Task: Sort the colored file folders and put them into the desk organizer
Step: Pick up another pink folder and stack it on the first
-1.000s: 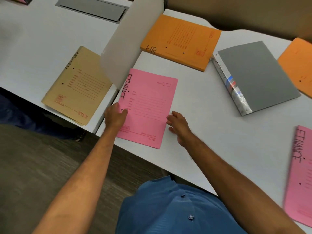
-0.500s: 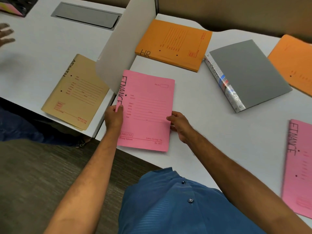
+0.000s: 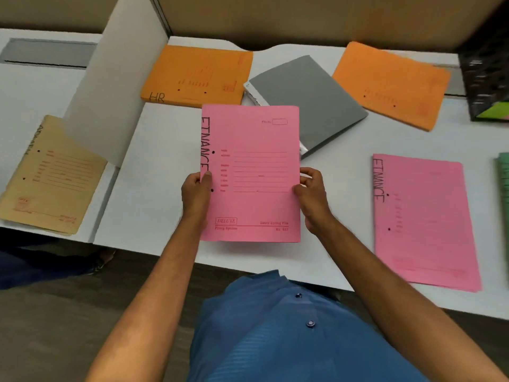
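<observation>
Both hands up: left hand (image 3: 196,193) and right hand (image 3: 311,195) pinch the pink FINANCE folder (image 3: 250,172) by its long edges, lifted off the worktop (image 3: 165,161). Its twin pink folder (image 3: 424,219) lies rightward, nearer the right hand; black mesh organizer (image 3: 486,78) far right.

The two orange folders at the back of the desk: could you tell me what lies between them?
In the head view, a grey binder lies between the orange HR folder and the other orange folder.

The pink folder (image 3: 250,172) rose off the desk (image 3: 165,188) toward the frame's center. The left hand (image 3: 196,194) and right hand (image 3: 312,199) closed on its side edges.
</observation>
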A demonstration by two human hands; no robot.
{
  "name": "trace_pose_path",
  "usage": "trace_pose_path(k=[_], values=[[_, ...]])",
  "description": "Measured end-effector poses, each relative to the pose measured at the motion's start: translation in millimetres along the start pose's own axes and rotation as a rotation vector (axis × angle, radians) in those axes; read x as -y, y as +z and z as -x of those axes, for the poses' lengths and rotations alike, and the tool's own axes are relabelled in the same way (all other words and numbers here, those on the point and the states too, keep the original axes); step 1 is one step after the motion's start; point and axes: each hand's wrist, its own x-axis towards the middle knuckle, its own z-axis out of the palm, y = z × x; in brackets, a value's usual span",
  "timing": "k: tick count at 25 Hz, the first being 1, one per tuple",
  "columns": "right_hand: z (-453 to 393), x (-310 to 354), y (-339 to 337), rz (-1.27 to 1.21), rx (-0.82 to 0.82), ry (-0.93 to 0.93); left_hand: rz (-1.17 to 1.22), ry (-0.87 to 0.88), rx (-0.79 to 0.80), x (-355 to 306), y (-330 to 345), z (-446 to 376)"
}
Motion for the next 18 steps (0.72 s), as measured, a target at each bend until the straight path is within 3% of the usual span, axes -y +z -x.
trace_pose_path(k=[8,13,18], values=[[8,-15,-216,-0.053,-0.319,-0.057,-0.029,-0.02,0.279,6,193,111],[16,-30,-312,-0.046,-0.379,-0.071,-0.08,0.008,0.379,21,270,163],[25,-49,-369,-0.023,-0.39,-0.049,-0.095,0.047,0.373,38,311,206]])
